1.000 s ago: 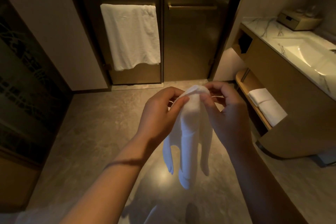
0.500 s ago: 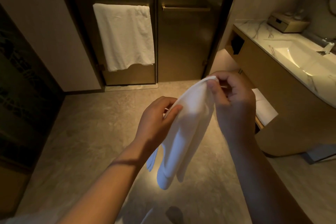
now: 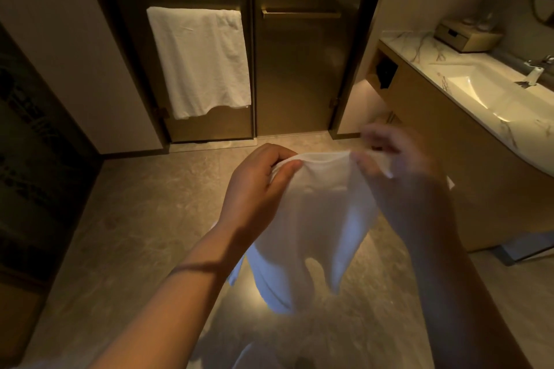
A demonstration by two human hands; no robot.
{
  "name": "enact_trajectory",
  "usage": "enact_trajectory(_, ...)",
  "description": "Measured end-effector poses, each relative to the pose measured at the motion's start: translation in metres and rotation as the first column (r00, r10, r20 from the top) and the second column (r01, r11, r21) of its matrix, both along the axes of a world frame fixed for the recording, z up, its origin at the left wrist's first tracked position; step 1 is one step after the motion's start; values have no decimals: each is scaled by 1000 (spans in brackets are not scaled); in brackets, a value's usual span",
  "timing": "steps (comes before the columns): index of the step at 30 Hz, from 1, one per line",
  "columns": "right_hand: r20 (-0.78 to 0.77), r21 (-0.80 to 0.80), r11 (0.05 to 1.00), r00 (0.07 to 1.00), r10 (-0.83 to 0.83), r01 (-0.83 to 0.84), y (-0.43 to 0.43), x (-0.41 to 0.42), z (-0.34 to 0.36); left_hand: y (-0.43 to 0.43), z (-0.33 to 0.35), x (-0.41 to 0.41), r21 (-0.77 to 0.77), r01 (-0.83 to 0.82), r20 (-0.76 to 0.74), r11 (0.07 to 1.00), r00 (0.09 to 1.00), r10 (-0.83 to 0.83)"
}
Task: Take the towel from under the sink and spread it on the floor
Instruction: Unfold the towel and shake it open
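White cloth, the towel [image 3: 317, 219], hung in mid-air above the stone floor [image 3: 135, 219], held by its top edge. The left hand [image 3: 254, 192] pinched one corner at nine o'clock; the blurred right hand [image 3: 398, 171] gripped the other at three o'clock. The sink [image 3: 485, 93] lay toward two o'clock.

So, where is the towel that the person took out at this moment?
The towel hangs in mid-air at the centre of the head view, held by its top edge between the left hand and right hand, above the floor.
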State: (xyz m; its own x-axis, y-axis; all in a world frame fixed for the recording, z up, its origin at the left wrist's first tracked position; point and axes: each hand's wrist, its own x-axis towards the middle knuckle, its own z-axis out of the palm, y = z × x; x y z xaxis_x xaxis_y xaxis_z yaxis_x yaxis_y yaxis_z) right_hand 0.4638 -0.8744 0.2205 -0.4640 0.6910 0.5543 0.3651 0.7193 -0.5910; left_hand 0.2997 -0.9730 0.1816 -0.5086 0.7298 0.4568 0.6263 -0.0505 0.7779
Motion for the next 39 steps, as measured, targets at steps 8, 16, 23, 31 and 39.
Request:
enact_trajectory(8, 196, 74, 996, 980, 35, -50, -22, -26, -8, 1, 10, 1, -15, 47, -118, 999, 992, -48)
enact_trajectory(16, 35, 161, 986, 998, -46, 40, -16, -32, 1, -9, 0, -15, -32, 11, -112, 999, 994, -14)
enact_trajectory(23, -78, 148, 981, 990, -118, 129, -2, -15, 4, -11, -6, -18, -58, -10, -23, 998, 1000, 9)
enact_trajectory(31, 258, 7, 999, 965, 38, -41, -1, -17, -5, 6, 5, -2, -65, 33, -188, 997, 981, -45)
enact_trajectory(39, 105, -54, 997, 993, 58, -53, -6, -27, -24, 6, 9, -2, -81, 66, -288, 995, 954, -87)
